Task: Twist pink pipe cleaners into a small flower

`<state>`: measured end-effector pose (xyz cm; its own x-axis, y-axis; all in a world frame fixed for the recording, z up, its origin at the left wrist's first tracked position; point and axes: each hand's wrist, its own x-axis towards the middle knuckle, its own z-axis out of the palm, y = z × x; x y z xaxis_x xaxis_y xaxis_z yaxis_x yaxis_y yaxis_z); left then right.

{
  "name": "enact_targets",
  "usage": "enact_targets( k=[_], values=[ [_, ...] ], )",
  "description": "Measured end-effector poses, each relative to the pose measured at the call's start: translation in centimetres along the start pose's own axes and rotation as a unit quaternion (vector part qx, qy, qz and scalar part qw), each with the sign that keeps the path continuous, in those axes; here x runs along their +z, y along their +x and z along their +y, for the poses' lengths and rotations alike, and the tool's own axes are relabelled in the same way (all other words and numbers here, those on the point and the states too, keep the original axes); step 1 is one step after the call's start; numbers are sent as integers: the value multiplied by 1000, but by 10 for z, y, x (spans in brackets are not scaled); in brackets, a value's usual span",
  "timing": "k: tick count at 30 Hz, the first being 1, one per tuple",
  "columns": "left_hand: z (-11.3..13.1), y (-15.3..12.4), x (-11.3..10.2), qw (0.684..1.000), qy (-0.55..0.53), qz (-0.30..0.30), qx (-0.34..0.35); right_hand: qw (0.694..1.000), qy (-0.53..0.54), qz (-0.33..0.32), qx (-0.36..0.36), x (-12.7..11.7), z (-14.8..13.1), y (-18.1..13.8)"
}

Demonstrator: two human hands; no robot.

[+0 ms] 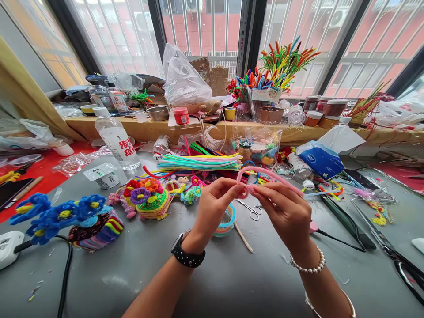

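A pink pipe cleaner [265,173] is held above the grey table [132,269], bent into a loop at its left end with its tail running right. My left hand [213,207] pinches the loop from the left, a black watch on its wrist. My right hand [286,210] pinches the same spot from the right, a bead bracelet on its wrist. Both hands are closed on it, fingertips nearly touching. Under the hands lie small scissors [252,211], a wooden stick [243,237] and a striped ring [227,223].
A bundle of coloured pipe cleaners [198,162] lies behind the hands. Finished flower pieces [147,196] and blue flowers [62,214] sit at the left, by a water bottle [115,137]. A tissue pack [319,159] and black tool [344,221] lie right. The window shelf [149,128] is crowded.
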<state>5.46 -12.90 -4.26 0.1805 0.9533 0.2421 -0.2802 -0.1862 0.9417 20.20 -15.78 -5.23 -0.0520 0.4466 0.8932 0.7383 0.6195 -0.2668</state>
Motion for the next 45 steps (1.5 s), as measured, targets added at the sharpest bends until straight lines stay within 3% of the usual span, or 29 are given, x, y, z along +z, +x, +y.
enact_targets(
  k=[16, 20, 24, 26, 29, 33, 37, 42, 45],
  values=[
    [1, 0, 0, 1000, 21, 2, 1, 1000, 14, -3, 22, 0, 0, -2],
    [0, 0, -1, 1000, 17, 14, 3, 987, 97, -36, 125, 1, 1, 1],
    [-1, 1, 0, 1000, 17, 25, 8, 925, 239, -93, 281, 3, 2, 4],
    [-1, 1, 0, 1000, 25, 18, 5, 897, 285, -97, 322, 5, 2, 4],
    [-2, 1, 0, 999, 43, -2, -8, 883, 294, -117, 347, 7, 2, 2],
    [-5, 3, -3, 996, 78, -33, -28, 896, 230, -156, 347, 8, 2, 1],
    [-7, 6, -7, 992, 105, -54, -40, 935, 139, -169, 280, 10, 1, 1],
    [-5, 6, -5, 994, 63, -42, -79, 983, 54, -95, 150, 15, -2, -3],
    [-3, 4, -3, 997, 44, -21, -62, 977, 89, -85, 172, 18, -2, -5]
  ],
)
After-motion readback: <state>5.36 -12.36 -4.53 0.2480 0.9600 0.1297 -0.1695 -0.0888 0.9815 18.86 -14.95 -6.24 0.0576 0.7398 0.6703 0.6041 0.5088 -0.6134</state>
